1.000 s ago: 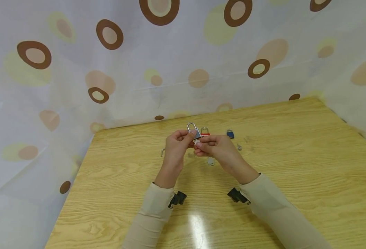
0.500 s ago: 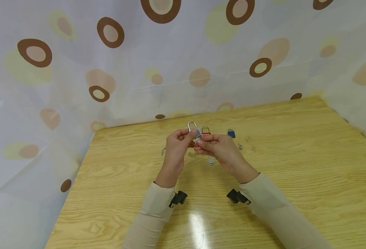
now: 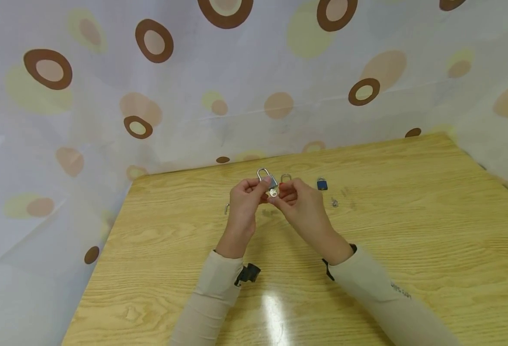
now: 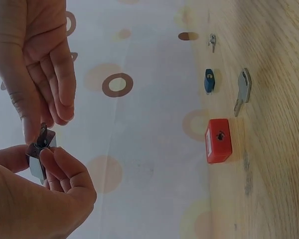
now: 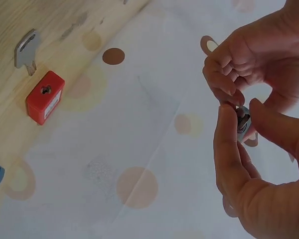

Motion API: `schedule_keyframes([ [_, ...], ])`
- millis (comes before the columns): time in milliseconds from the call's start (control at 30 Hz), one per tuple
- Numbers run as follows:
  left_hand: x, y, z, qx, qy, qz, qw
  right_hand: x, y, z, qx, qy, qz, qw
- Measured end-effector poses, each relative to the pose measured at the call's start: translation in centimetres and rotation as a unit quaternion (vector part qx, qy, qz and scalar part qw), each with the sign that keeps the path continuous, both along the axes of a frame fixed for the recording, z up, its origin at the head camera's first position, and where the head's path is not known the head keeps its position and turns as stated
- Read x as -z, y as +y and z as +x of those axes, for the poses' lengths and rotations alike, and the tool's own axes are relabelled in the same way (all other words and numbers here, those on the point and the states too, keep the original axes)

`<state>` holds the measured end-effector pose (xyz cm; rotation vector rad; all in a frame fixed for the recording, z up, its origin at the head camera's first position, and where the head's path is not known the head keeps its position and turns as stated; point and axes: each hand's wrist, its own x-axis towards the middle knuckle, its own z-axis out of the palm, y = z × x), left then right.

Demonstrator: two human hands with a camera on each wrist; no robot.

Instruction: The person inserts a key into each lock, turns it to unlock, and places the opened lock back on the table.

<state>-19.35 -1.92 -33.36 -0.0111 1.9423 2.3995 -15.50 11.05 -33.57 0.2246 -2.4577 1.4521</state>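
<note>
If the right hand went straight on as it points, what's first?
Likely the key in the padlock that the left hand holds; the right hand is right beside it, though depth and contact are unclear.

Padlock (image 3: 273, 183): grey body, bright metal shackle uppermost, tilted, gripped above the table (image 3: 171, 240) in the left hand (image 3: 242, 204).
Key (image 3: 273, 193): small, silvery, at the padlock's underside, bow projecting beside the right hand's thumb.
</note>
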Motion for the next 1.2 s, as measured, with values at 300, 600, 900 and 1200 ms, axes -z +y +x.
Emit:
schedule_keyframes([
  [300,0.0,0.2,0.1,0.001,0.007,0.013,0.9999,0.3,-0.6,0.3,0.014,0.087,0.054,0.9947],
  [600,0.2,0.4,0.1,-0.008,0.008,0.009,0.9999,0.6,-0.8,0.2,-0.006,0.077,0.023,0.9967],
  [900,0.2,0.6,0.2,-0.004,0.008,0.005,0.9999,0.8,0.2,-0.7,-0.091,-0.085,-0.197,0.9725],
  [1200,0.0,0.5,0.2,-0.005,0.001,-0.028,0.9996,0.2,1.0,-1.0,-0.145,-0.232,-0.337,0.9008],
])
